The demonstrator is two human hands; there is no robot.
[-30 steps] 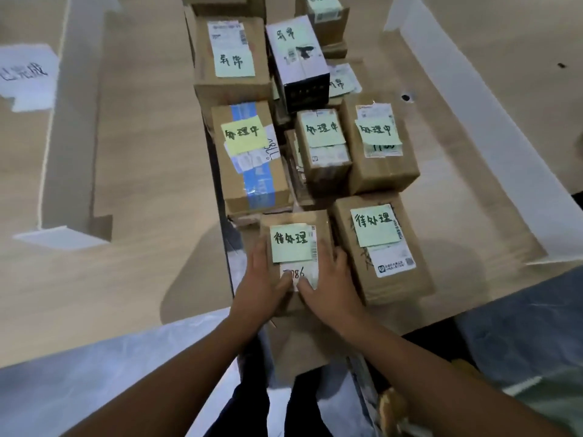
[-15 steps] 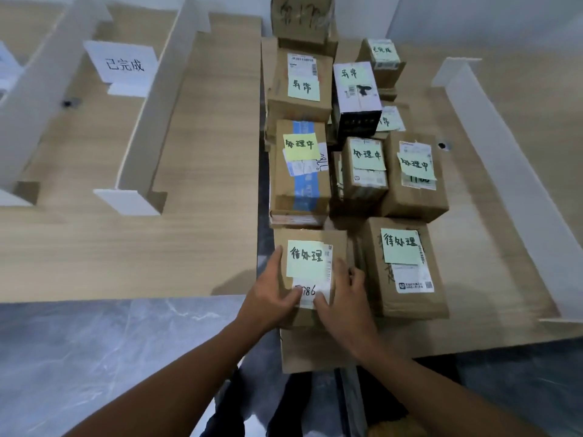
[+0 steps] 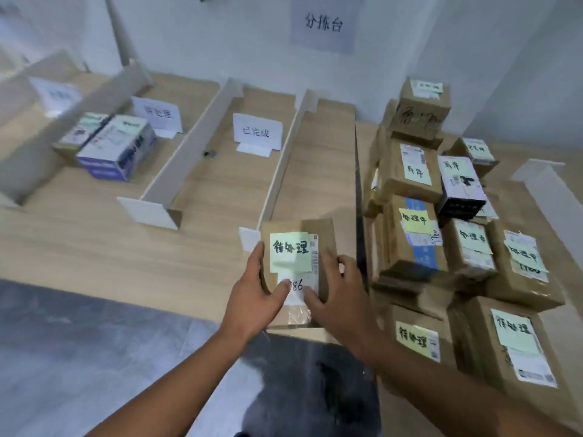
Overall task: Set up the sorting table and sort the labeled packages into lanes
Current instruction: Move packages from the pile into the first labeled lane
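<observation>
I hold a small cardboard package (image 3: 326,234) with a green sticky note between both hands, above the front edge of the sorting table (image 3: 94,247). My left hand (image 3: 252,294) grips its left side and my right hand (image 3: 337,298) its right side, thumbs on its white label. White dividers (image 3: 176,171) split the table into lanes, with folded paper lane signs (image 3: 257,132) standing at the back. Two packages (image 3: 116,146) lie in a left lane. A pile of labeled packages (image 3: 416,231) fills the table to the right.
A paper sign (image 3: 323,23) hangs on the wall behind the tables. A narrow gap (image 3: 359,197) separates the two tables. Another white divider (image 3: 555,197) stands at the far right. Grey floor (image 3: 79,357) lies below the front edge.
The package has been lifted off the pile and carried left toward the sorting table. My view has swung up and left, bringing the lanes and wall sign into sight.
</observation>
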